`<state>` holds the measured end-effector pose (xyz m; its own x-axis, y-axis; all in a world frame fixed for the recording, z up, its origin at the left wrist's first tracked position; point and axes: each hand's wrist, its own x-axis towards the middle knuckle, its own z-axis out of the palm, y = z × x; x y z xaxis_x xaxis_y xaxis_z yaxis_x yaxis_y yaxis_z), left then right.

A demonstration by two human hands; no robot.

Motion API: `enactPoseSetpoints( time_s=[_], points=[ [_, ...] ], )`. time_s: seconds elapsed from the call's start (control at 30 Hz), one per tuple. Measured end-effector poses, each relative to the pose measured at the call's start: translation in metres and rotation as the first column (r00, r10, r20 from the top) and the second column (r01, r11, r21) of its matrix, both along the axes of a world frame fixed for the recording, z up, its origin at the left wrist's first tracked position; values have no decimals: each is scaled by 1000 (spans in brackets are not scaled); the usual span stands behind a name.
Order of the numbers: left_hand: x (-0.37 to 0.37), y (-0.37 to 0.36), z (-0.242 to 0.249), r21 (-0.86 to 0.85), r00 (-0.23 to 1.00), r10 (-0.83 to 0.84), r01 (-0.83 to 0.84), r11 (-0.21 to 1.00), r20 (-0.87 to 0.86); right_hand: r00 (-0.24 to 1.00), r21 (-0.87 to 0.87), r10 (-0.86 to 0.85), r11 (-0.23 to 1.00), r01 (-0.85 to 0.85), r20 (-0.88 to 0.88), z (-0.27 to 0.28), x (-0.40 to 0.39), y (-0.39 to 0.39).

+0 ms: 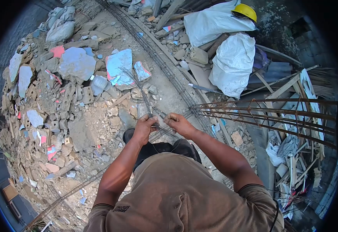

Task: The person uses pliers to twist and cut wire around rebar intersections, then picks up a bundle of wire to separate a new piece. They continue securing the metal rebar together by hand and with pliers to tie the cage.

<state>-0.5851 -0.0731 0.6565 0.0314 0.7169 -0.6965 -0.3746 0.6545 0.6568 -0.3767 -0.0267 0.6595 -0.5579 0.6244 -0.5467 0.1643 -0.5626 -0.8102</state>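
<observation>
A bundle of thin tie wires lies in the left hand, rising out past the thumb and fanning into loose, hair-fine ends over the rubble. The right hand is just beside, its fingertips near the bundle's lower part. The left fingers curl around the wires, thumb pinching them; the right thumb and forefinger press together, though whether a strand sits between them is too small to tell.

The wires are dark, slender metal. Near the right forearm runs a long cage of rusty ribbed rebar with bent ties. The rubble is gritty, broken masonry; beyond the bundle's tips lies a jagged plaster slab, pale blue with pink edges.

Both forearms reach forward from a brown shirt, elbows out and bent, wrists angled inward so the hands meet before the body.
</observation>
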Motion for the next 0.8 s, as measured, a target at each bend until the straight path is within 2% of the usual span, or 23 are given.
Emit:
enactPoseSetpoints(
  time_s=[0.03,0.07,0.13,0.27,0.33,0.47,0.57,0.63,0.67,0.77,0.8],
  points=[
    [1,2,2,9,1000,17,-17,1000,-3,999,-86,-4,996,7,33,6,0,1],
    [3,3,4,12,1000,25,-25,1000,-5,1000,-84,4,996,-1,30,0,0,0],
    [6,1,8,14,1000,5,-5,1000,13,998,225,-1,974,-15,71,-16,-2,-8],
    [14,6,12,20,1000,-16,15,1000,12,999,209,18,978,-27,46,-26,-4,-8],
    [17,7,11,19,999,-14,14,1000,-33,996,148,-54,988,42,77,-26,-7,-10],
    [17,13,8,0,995,-65,65,998,-74,992,191,-111,977,97,64,-21,-9,-11],
    [17,13,4,-44,989,-119,116,992,-82,982,148,-89,987,64,164,-21,-8,-11],
    [17,11,0,-55,988,-117,112,992,-101,979,293,-125,953,73,164,-27,-8,-14],
    [16,9,-2,-58,988,-119,114,992,-100,978,290,-127,954,75,165,-33,-7,-14],
    [12,8,-13,-23,990,-79,76,997,-119,984,247,-138,963,106,116,-46,0,-4],
    [11,7,-17,29,993,105,-103,994,-57,986,175,-166,971,164,-2,-49,1,1]
  ],
)
